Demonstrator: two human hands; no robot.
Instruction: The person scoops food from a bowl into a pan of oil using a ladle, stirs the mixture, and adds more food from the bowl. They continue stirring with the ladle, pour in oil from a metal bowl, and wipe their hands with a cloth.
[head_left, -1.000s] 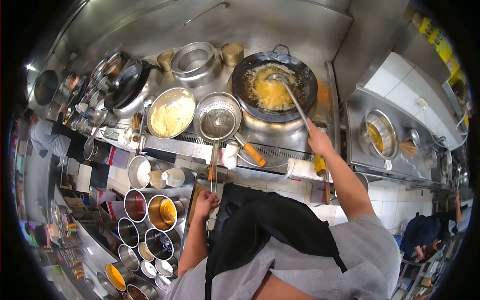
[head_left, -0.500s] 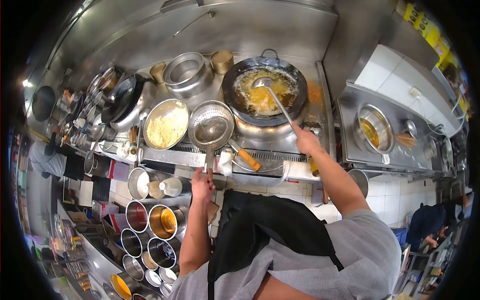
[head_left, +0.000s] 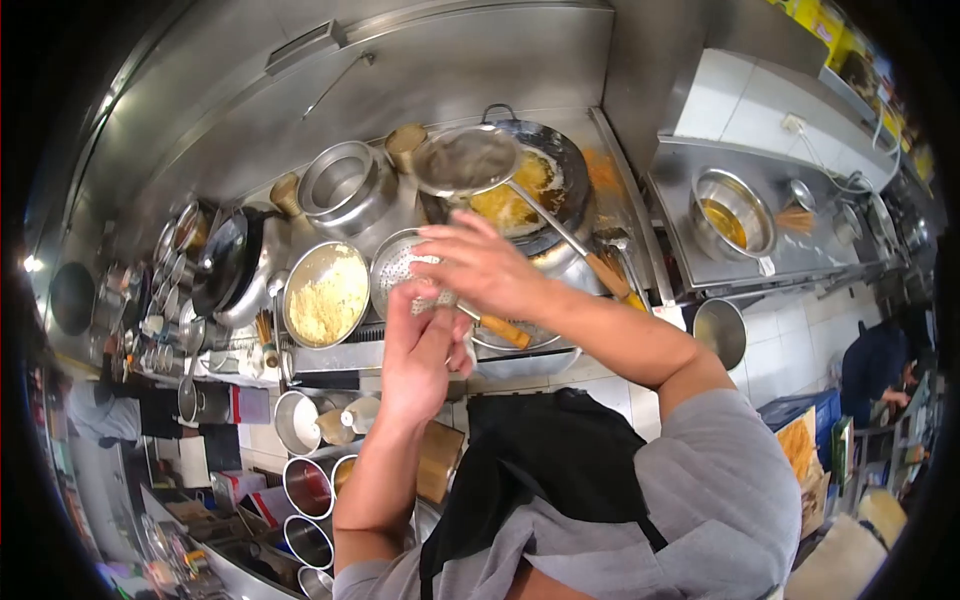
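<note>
The left hand [head_left: 425, 345] is raised in front of the stove, its fingers closed around the handle of a perforated strainer [head_left: 400, 272], though the grip itself is partly hidden. The right hand [head_left: 480, 265] is held just above it, fingers spread and crossing over the left; whether anything is gripped cannot be told. A ladle [head_left: 465, 160] is seen resting over the wok [head_left: 535, 185], which holds yellow food, its long handle running down toward the right. Beside the strainer a bowl of pale crumbled food [head_left: 325, 293] is set on the steel counter [head_left: 620, 200], and an empty steel pot [head_left: 340, 185] is placed behind it.
</note>
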